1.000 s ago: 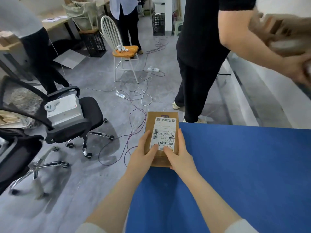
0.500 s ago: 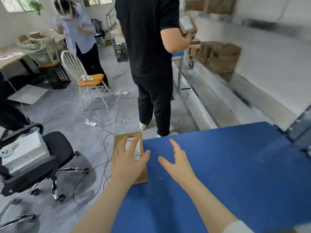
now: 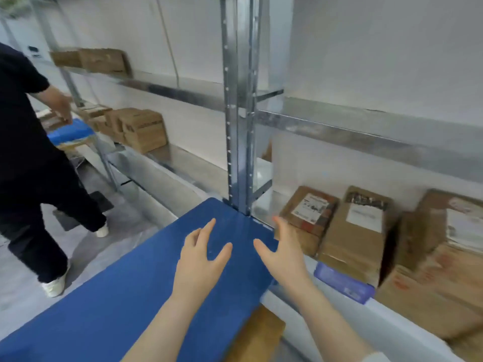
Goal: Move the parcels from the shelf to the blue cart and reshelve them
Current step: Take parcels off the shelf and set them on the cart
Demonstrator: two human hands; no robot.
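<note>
both hands hover empty over the blue cart [image 3: 125, 296] top. left hand [image 3: 201, 257] has fingers spread and relaxed and holds nothing. right hand [image 3: 283, 254] is also spread wide, thumb out, holding nothing, with its fingertips at the cart's far corner. the parcels are on the shelf [image 3: 339, 325], all to the right of and beyond the right hand. nearest is the labelled parcel [image 3: 309, 214], just beside the right fingertips, apparently not touching. its long side runs away from the hand toward the wall, roughly in line with the fingers, label facing up. a plain brown parcel [image 3: 355, 239] sits against it on the side away from the hand. the right hand is clearly nearer; the left would have to cross the cart corner by the steel upright [image 3: 239, 126]. likely next: reach right and forward, take the labelled parcel by its long edges. frame is blurred, edges soft.
</note>
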